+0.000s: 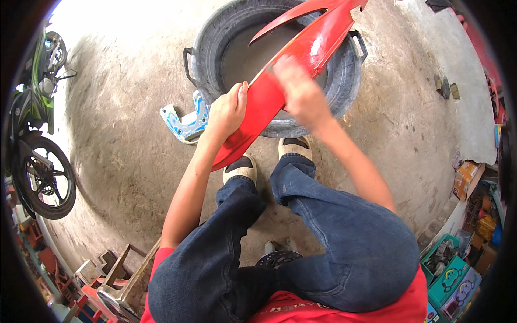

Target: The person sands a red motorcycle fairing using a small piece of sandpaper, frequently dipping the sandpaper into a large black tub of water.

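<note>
A long red plastic panel (250, 129) with a forked, pointed upper end slants across a large black rubber tub (202, 59), which holds murky grey water. My left hand (227, 110) grips the panel's left edge, fingers curled over it. Motion blurs my right hand (301, 94), which rests on the panel's face with bent fingers around something greyish that I cannot make out. On the concrete, left of the tub, lies a blue-and-white cut-out piece (183, 121). My sandalled feet are just below the tub, beneath the panel and my arms.
A black-and-green motorcycle (43, 172) stands at the left. Wooden frames (124, 269) and red items crowd the lower left. Along the right wall are cardboard boxes (466, 177), teal boxes (449, 277) and assorted clutter. A round perforated metal disc (277, 258) is between my legs.
</note>
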Motion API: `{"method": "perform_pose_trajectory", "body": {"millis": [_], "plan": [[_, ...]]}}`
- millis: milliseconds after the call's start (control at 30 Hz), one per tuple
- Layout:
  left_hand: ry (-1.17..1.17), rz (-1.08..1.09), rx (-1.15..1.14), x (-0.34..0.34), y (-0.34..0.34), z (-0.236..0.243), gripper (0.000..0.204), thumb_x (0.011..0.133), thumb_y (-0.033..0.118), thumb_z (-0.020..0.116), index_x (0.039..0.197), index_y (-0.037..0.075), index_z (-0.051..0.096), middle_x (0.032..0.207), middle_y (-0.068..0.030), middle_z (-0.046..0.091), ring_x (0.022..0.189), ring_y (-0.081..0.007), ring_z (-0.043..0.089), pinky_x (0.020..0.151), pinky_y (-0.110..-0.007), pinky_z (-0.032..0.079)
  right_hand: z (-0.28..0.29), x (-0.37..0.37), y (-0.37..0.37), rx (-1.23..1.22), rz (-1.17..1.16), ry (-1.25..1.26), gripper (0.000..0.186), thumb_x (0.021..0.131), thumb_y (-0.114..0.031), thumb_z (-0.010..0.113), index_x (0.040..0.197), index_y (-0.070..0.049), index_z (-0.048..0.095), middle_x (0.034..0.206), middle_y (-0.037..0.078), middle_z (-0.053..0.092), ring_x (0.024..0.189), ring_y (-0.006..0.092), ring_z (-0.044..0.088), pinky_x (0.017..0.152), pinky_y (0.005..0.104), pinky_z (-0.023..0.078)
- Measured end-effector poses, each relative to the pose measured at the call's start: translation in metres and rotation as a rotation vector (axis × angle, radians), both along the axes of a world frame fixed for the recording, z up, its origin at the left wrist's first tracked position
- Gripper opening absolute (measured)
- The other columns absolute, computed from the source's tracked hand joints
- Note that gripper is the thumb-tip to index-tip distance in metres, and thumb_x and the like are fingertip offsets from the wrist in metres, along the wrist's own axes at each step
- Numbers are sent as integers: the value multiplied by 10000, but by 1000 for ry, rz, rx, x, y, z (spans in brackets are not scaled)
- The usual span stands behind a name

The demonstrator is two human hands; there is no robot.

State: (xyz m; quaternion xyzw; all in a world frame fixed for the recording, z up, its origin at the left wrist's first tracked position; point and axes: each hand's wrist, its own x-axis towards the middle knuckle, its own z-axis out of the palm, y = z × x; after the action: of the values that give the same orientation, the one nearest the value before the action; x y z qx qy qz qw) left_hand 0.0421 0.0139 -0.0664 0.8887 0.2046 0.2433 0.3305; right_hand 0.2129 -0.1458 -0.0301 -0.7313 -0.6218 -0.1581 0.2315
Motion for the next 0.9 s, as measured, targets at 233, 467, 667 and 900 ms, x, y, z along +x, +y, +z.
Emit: {"method": "perform_pose_trajectory", "body": {"millis": [233,467,667,900], "plan": [[72,6,-41,4,-4,14,255,1114,260,492,1048,45,614,741,-256,651,718,-478,654,637,-582,497,3,49,10,98,-158,238,483,961,-47,495,1418,84,582,1429,262,620,1390,392,561,1203,458,435],[133,4,-98,-4,0,10,303,1123,264,466,1177,15,629,894,-295,677,868,-509,658,717,-588,489,-11,-32,-4,-109,262,-101,500,964,-105,502,1433,42,593,1470,230,608,1422,354,548,1211,438,427],[197,6,-127,7,-5,20,308,1119,262,471,1206,14,631,926,-304,687,892,-509,665,734,-581,504,-2,56,14,82,-201,73,492,962,-64,509,1436,43,584,1469,242,601,1411,356,554,1200,439,441],[140,-1,-102,-1,0,13,315,1127,275,458,1160,13,630,848,-297,654,829,-505,649,678,-590,467,0,7,8,-48,143,10,502,940,-55,519,1425,49,594,1462,244,608,1421,351,544,1218,456,411]]}}
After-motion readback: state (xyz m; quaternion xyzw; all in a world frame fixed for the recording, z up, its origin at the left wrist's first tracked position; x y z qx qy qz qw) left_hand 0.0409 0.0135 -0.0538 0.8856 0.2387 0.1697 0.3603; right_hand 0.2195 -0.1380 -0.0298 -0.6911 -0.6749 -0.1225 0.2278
